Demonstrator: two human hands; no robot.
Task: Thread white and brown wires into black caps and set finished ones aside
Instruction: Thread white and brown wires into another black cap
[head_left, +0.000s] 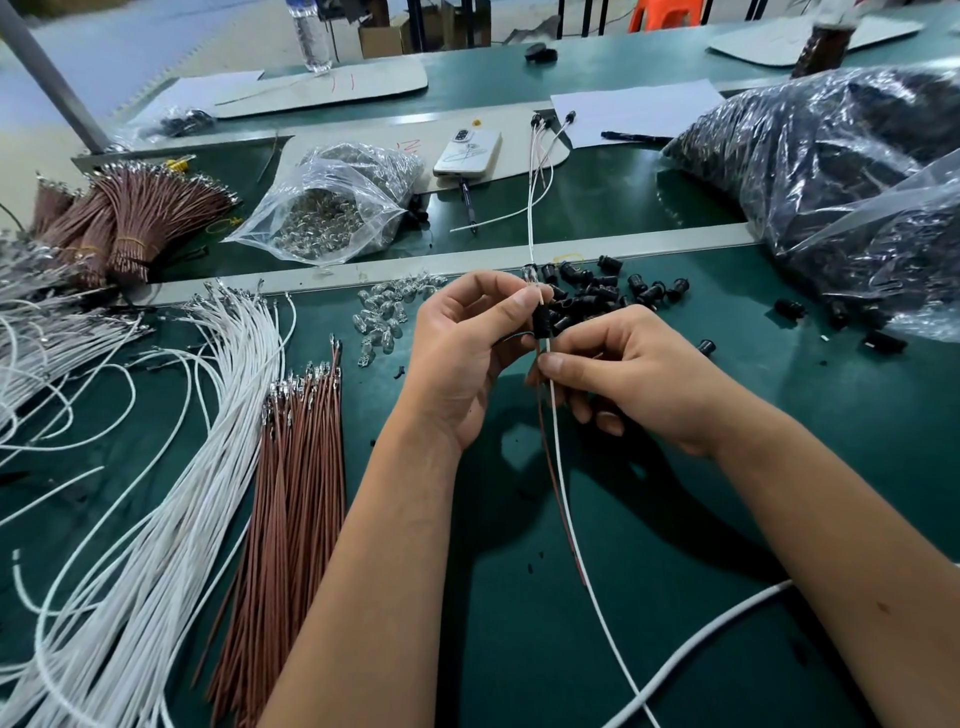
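1. Head view — hands meet above the green table (675, 597), just in front of a scatter of loose black caps (597, 296).
2. Left hand (467, 353): fingers curled, thumb and forefinger pinching a black cap (543, 322) upright at its top end.
3. Right hand (618, 364): fingers curled, thumb tip pressed on the white wire (571, 525) just under the cap; the brown wire (550, 467) runs beside it, and both trail down toward the camera.
4. Whether the wire ends are seated inside the cap cannot be told — fingers cover it.
5. Supply wires lie to the left: a fan of white wires (182, 467) and a straight bundle of brown wires (291, 493).
6. Finished pieces (540, 150) lie farther back, near a phone (467, 150).
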